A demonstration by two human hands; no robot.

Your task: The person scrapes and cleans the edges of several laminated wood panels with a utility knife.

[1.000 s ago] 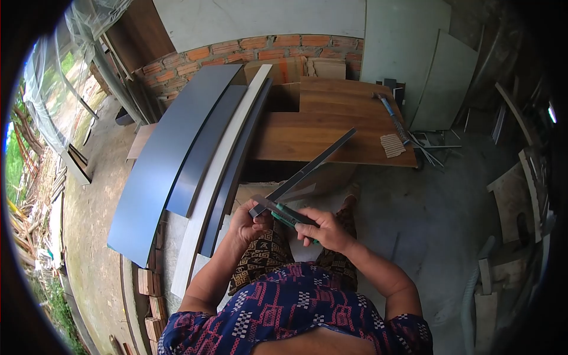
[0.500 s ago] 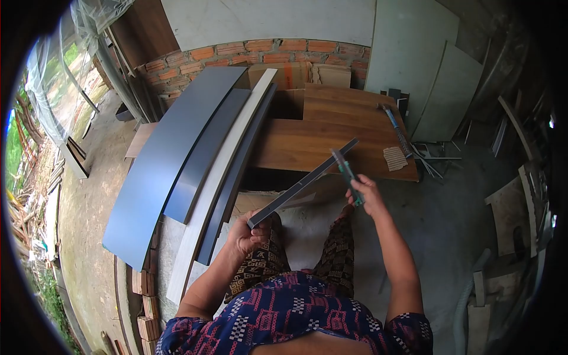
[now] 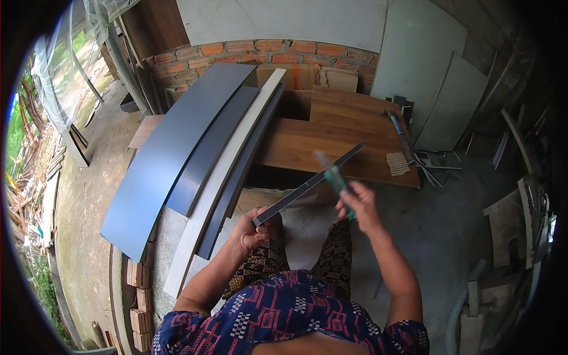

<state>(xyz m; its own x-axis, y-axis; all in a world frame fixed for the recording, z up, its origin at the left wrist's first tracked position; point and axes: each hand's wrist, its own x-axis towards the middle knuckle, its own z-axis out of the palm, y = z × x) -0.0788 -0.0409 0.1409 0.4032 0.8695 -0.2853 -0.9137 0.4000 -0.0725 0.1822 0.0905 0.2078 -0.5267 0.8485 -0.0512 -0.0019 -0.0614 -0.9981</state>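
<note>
My left hand (image 3: 251, 231) is closed round the near end of a narrow dark strip of board (image 3: 296, 192). The strip slants up and away to the right, over the brown wooden panel. In my right hand (image 3: 361, 206) is a green utility knife (image 3: 337, 182), smeared by motion. Its blade end points up and left, crossing over or lying close against the strip's far half; whether it touches cannot be told.
Long dark grey boards (image 3: 183, 142) and a pale board (image 3: 231, 165) lie slanted at left. Ahead, a brown wooden panel (image 3: 337, 133) carries a blue-handled hammer (image 3: 400, 133) and a piece of corrugated cardboard (image 3: 397, 164). Hollow bricks (image 3: 141, 296) are stacked at lower left.
The knife has swung left and slightly down along the strip, its tip tilting further left. My left hand keeps its hold on the strip. The whole view has shifted slightly.
</note>
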